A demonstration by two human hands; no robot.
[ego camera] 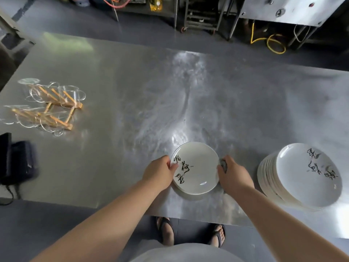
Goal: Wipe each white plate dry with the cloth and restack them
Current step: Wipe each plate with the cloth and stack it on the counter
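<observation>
A white plate (198,163) with black brush lettering sits near the front edge of the steel table (117,91), on top of at least one more plate. My left hand (160,172) grips its left rim, thumb on the upper face. My right hand (235,175) holds the right rim together with a small grey cloth (223,164), mostly hidden under the fingers. To the right stands a tall, leaning stack of white plates (300,176), the top one with the same lettering.
A wooden rack with clear glass dishes (47,106) lies at the table's left. A dark bag (17,161) sits at the left edge. Beyond the far edge are metal kitchen equipment, a wheeled rack (200,14) and a yellow hose (272,42). My sandalled feet show below the front edge.
</observation>
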